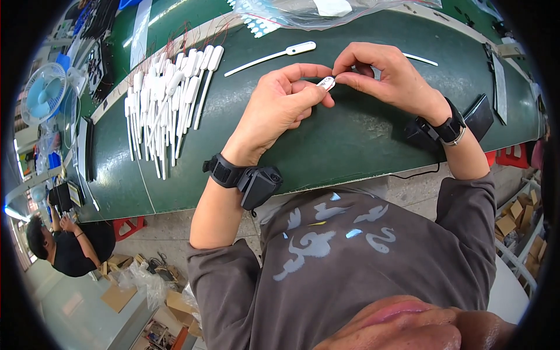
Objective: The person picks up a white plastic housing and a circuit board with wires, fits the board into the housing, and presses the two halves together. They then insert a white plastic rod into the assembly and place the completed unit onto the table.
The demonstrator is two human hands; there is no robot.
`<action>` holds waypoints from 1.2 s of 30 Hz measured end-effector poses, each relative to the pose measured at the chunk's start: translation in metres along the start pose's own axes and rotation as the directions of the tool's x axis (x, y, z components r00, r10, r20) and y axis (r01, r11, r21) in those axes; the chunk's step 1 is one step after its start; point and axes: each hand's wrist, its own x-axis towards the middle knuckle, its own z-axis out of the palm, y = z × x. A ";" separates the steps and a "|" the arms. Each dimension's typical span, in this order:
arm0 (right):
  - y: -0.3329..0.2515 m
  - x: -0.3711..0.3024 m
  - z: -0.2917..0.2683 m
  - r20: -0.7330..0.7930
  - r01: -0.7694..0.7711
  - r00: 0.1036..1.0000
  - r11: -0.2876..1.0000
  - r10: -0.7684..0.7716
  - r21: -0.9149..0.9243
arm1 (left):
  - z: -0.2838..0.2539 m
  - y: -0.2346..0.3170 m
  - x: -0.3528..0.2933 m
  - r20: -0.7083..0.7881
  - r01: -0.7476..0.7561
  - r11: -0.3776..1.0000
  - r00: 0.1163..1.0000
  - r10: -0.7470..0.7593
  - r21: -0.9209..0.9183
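Note:
My left hand is closed on a small white plastic piece, gripped between thumb and fingers. At the far end of that piece, my right hand makes a pinch with thumb and forefinger; what lies between those fingertips is too small to make out. A white paddle-shaped stick with a long thin stem lies just beyond my left hand. Past the right hand shows a thin white stem, its other end hidden by the hand.
Many similar white sticks are heaped on the green table at left, with thin red wires behind. A clear plastic bag lies at the back. A dark phone-like slab is at right. Far left, a co-worker sits near a fan.

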 end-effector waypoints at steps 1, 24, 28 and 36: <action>-0.002 0.000 0.000 -0.006 -0.009 1.000 1.000 0.009 0.006 | 0.000 0.000 0.000 0.001 0.006 1.000 1.000 -0.006 -0.001; -0.009 0.000 0.013 -0.008 -0.128 0.992 0.990 0.128 0.061 | 0.005 -0.003 0.002 -0.042 -0.010 0.994 0.999 0.014 0.107; -0.012 0.000 0.013 0.050 -0.206 0.978 0.978 0.204 0.036 | 0.005 -0.006 0.003 -0.052 -0.039 0.985 0.997 0.048 0.165; -0.010 -0.001 0.015 -0.020 -0.138 0.990 0.987 0.140 0.077 | 0.003 -0.001 0.001 -0.044 -0.007 0.998 0.999 0.009 0.059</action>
